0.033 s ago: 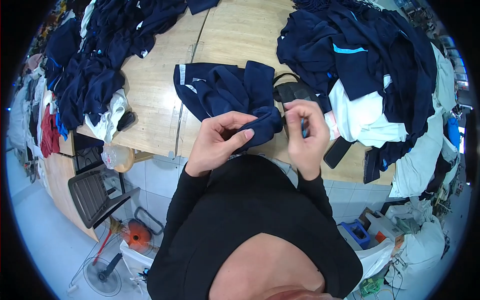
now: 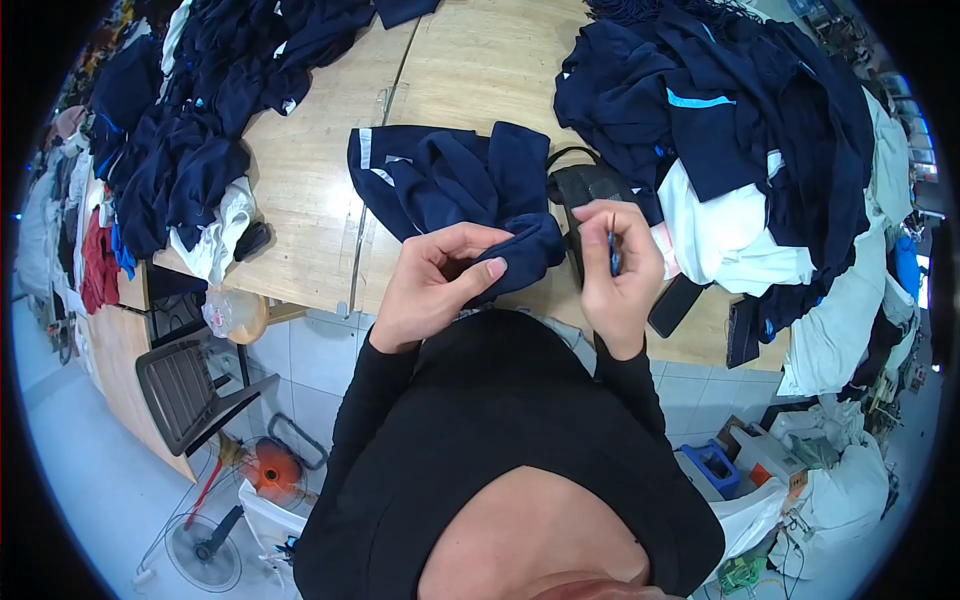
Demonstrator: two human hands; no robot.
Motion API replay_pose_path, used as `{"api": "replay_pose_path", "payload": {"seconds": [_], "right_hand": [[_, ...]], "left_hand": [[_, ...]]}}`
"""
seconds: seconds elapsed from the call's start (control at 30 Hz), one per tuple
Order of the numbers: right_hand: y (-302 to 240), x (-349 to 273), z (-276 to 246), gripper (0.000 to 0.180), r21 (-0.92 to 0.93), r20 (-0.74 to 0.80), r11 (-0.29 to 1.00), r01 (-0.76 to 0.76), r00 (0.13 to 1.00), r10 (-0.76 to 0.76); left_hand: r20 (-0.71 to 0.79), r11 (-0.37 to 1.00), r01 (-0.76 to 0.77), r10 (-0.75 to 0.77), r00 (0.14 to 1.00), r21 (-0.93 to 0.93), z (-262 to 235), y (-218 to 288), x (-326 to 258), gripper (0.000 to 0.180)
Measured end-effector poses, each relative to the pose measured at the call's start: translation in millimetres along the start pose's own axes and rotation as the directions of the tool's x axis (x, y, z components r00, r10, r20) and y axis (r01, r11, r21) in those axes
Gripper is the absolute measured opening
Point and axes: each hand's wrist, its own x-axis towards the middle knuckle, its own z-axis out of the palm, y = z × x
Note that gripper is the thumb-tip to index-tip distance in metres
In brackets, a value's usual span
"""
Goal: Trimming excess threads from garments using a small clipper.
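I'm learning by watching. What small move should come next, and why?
Probably bring the right hand toward the navy garment: it holds a small, partly hidden blue item apart from the cloth, while the left hand pinches a fold.

A plain black top with a wide, rounded neckline and 2 long, close-fitting sleeves; left hand and right hand are bare.

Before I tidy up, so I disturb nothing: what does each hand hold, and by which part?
Left hand: the navy garment, by its folded near edge. Right hand: a small blue object, mostly hidden; gripped part unclear.
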Motion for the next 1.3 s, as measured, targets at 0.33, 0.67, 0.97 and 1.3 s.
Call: {"api": "replay_pose_path", "payload": {"seconds": [0.33,0.67,0.97,1.3], "right_hand": [[-10,-11,15,0.026,-0.176,0.119,0.933,0.315,0.947,-0.298],[-1,-8,3,0.014,0.091,0.264,0.996,-0.018,0.964,-0.006],[-7,-4,-6,0.022,0.432,0.449,0.83,-0.353,0.882,0.141],[-9,-3,-6,0.019,0.557,0.542,0.659,-0.506,0.823,0.173]], "left_hand": [[-0.053,0.995,-0.026,0.021,0.998,-0.1,9,3,2,0.038],[-0.044,0.998,-0.026,0.023,0.999,-0.054,10,5,2,0.035],[-0.009,0.989,-0.108,0.109,0.994,0.097,16,11,6,0.03],[0.061,0.786,-0.362,0.385,0.921,0.502,26,9,17,0.017]]}}
